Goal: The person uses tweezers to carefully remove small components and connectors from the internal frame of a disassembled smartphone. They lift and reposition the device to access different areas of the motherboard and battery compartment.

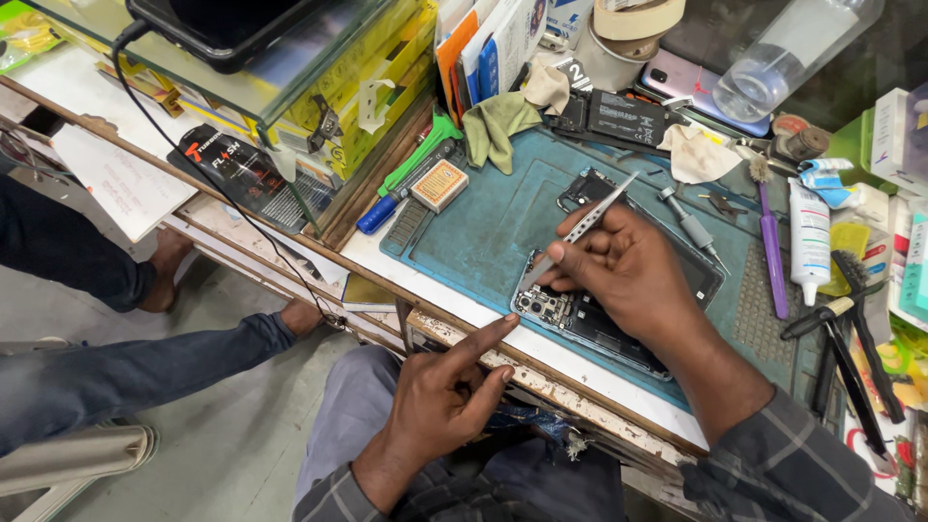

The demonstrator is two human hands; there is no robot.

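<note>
Pinching slim, polished metal tweezers [580, 228] between thumb and fingertips, right hand [628, 275] clenched on them, tips angled down into an opened phone [590, 314] with its dark circuit boards bare, flat on a worn teal rubber mat [483, 232] near the bench's chipped front edge. Holding nothing, left hand [440, 396] loosely curled, forefinger stretched out to touch the white edge just beside the phone's camera corner. Lying well apart on the mat: purple-handled brush [771, 253], small grey screwdriver [688, 228], crumpled olive cloth [495, 126].
</note>
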